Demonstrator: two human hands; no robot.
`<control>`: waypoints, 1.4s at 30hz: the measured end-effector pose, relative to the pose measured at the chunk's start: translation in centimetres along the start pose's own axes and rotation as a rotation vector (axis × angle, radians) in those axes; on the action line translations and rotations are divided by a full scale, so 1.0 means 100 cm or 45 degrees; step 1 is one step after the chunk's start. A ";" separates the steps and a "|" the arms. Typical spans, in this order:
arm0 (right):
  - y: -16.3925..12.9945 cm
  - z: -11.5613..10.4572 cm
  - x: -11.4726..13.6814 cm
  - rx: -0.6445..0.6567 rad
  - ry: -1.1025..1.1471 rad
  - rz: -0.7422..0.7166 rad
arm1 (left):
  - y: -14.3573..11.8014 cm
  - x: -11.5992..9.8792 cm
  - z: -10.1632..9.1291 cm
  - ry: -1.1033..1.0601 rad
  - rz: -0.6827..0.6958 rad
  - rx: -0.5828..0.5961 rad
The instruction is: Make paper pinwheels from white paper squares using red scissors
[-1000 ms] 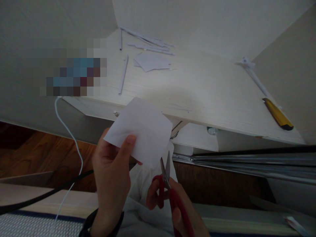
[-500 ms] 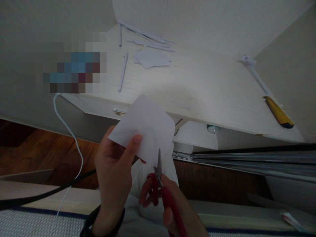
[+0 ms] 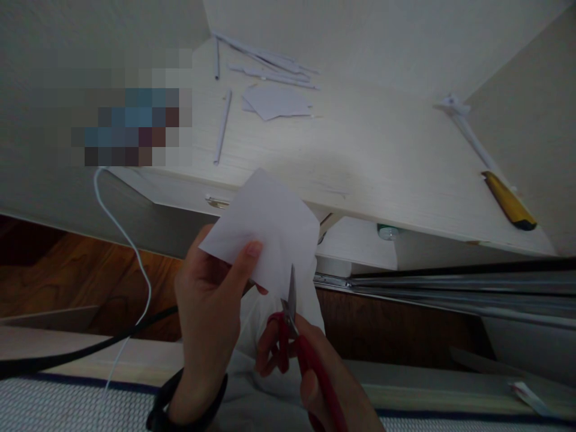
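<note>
My left hand (image 3: 211, 294) pinches a white sheet of paper (image 3: 270, 219), its thumb on top and the other fingers behind. Below and to the right, my right hand (image 3: 321, 360) is wrapped round the handles of red-handled scissors (image 3: 310, 360). Their blades are parted and point up at the lower edge of the paper, with one blade lying over its face. Both hands are in front of the white desk edge, above my lap. The fingers behind the paper are mostly hidden.
On the white desk (image 3: 382, 156) lie thin paper rolls (image 3: 222, 126) and stacked paper pieces (image 3: 276, 102). A yellow-and-black cutter (image 3: 508, 201) rests at the right. A white cable (image 3: 130, 237) hangs at the left. Below the desktop sits a clear jar (image 3: 387, 232).
The hands, paper and scissors stay in nearly the same place. The scissors have shifted very slightly up and right, and the whole view has moved a little.
</note>
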State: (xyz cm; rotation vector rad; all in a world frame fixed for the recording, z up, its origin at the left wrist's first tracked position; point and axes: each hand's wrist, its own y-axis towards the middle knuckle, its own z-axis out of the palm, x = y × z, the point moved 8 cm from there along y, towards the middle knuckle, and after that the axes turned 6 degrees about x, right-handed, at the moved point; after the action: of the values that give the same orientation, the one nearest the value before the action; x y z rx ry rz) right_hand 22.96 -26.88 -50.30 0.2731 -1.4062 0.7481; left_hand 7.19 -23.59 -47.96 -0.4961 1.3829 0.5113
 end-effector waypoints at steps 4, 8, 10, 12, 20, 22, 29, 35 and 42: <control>-0.005 -0.001 -0.003 -0.019 -0.002 0.053 | 0.001 0.001 0.001 0.001 0.003 0.024; -0.006 -0.002 -0.010 -0.008 0.021 0.099 | 0.002 0.002 0.000 0.002 0.000 0.014; -0.003 -0.001 -0.014 0.025 0.048 0.111 | 0.002 0.002 0.000 0.005 0.008 0.011; 0.001 0.000 -0.016 0.054 0.078 0.109 | 0.002 0.002 0.001 -0.005 0.012 0.022; 0.002 -0.002 -0.023 0.048 -0.019 0.102 | 0.003 0.001 0.005 0.015 0.008 0.080; 0.001 -0.002 -0.024 0.043 -0.012 0.095 | 0.003 0.002 0.005 0.017 -0.003 0.088; 0.003 -0.001 -0.026 0.064 -0.038 0.120 | 0.002 0.002 0.006 0.012 -0.007 0.094; 0.003 -0.002 -0.025 0.042 -0.026 0.086 | 0.002 0.003 0.007 -0.019 -0.018 0.115; 0.003 0.000 -0.021 0.060 0.018 0.095 | 0.002 0.001 0.005 0.036 -0.003 0.083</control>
State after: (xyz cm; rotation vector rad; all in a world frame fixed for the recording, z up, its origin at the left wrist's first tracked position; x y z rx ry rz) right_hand 22.76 -27.32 -52.41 0.2525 -1.3926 0.8435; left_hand 7.45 -23.14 -48.03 -0.4534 1.4214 0.4570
